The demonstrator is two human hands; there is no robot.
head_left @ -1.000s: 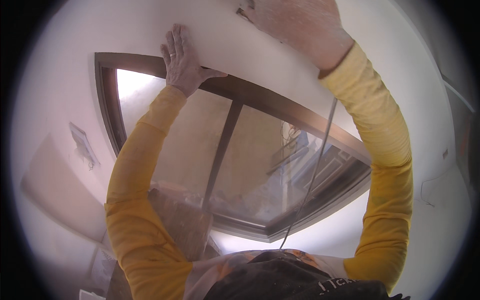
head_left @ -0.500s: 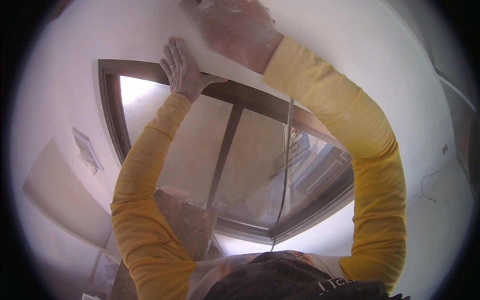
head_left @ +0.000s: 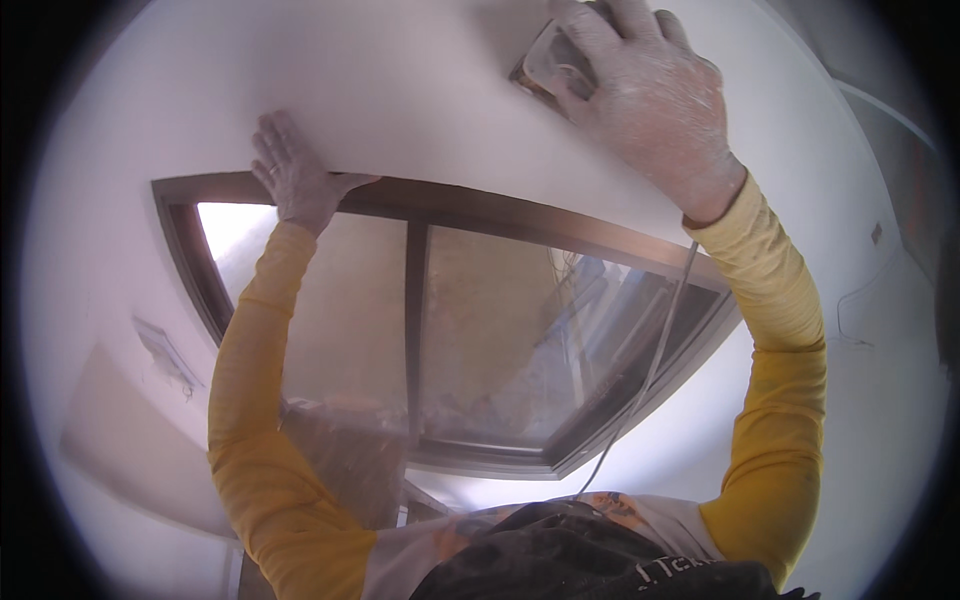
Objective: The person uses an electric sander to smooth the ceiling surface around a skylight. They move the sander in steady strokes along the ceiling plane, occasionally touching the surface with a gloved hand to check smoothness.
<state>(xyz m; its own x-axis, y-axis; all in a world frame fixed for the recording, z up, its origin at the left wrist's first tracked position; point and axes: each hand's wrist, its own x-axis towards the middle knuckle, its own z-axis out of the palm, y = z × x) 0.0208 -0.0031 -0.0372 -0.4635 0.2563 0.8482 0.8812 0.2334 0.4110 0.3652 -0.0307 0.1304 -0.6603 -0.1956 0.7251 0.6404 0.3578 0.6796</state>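
My left hand (head_left: 298, 180), coated in white dust and wearing a ring, lies spread on the white wall (head_left: 410, 100) just above the brown window frame (head_left: 480, 212). Its thumb stretches along the frame's top edge. Higher and to the right, my right hand (head_left: 665, 95) is wrapped over a hand sander (head_left: 556, 68) at the wall. Only the sander's end with a pale, partly see-through casing shows; my palm and fingers hide the remainder. A thin grey cord (head_left: 655, 365) hangs below my right wrist and runs down toward my waist.
Dusty sliding window panes (head_left: 500, 330) fill the middle below my arms. On the left wall is an electrical box (head_left: 165, 355) with loose wires. A brown board-like surface (head_left: 345, 460) stands below my left arm. At right, a thin wire (head_left: 845, 315) dangles from the wall.
My right hand has swept right across the wall with the sander, and the cord has swung right with it. The view has shifted; my left hand still rests by the frame's top.
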